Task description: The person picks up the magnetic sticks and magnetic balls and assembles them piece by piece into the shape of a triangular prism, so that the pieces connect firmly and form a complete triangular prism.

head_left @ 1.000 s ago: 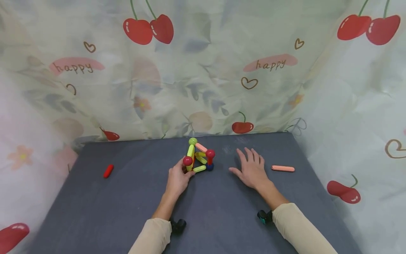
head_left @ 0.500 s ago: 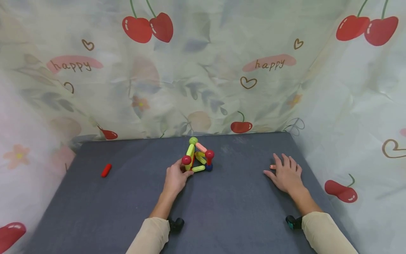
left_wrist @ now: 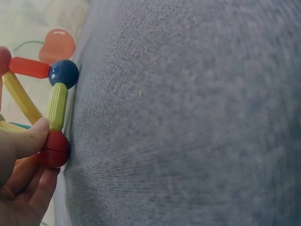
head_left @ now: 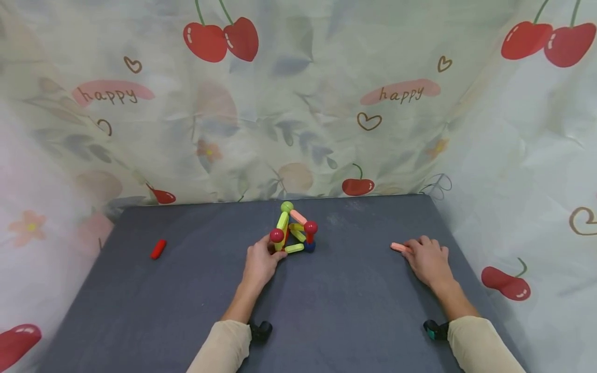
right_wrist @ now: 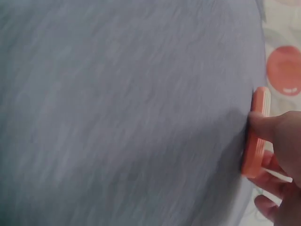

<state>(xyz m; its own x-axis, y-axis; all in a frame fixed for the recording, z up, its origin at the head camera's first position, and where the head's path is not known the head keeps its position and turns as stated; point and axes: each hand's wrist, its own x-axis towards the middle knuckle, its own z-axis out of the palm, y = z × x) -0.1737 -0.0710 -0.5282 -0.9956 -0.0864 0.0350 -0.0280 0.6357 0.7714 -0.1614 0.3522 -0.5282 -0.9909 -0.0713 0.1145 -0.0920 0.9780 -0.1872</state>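
Observation:
A small frame of coloured rods and balls stands near the back middle of the table. My left hand (head_left: 261,261) pinches its lower red ball (left_wrist: 55,149) between thumb and fingers. A light green rod (left_wrist: 57,106) links that ball to a dark blue ball (left_wrist: 64,74), from which a red rod (left_wrist: 29,67) runs on. On top sits a green ball (head_left: 286,206) with a pink rod (head_left: 298,216) beside it. At the right, my right hand (head_left: 428,261) grips a loose orange-pink rod (right_wrist: 256,141) with thumb and fingers, one end sticking out to the left.
A short red rod (head_left: 158,249) lies alone on the left of the dark grey table (head_left: 196,290). A patterned cloth (head_left: 298,129) hangs right behind the table's back edge and along both sides.
My right hand has moved right from the middle of the table, come over the orange-pink rod and closed its fingers on it. The left hand stays at the frame.

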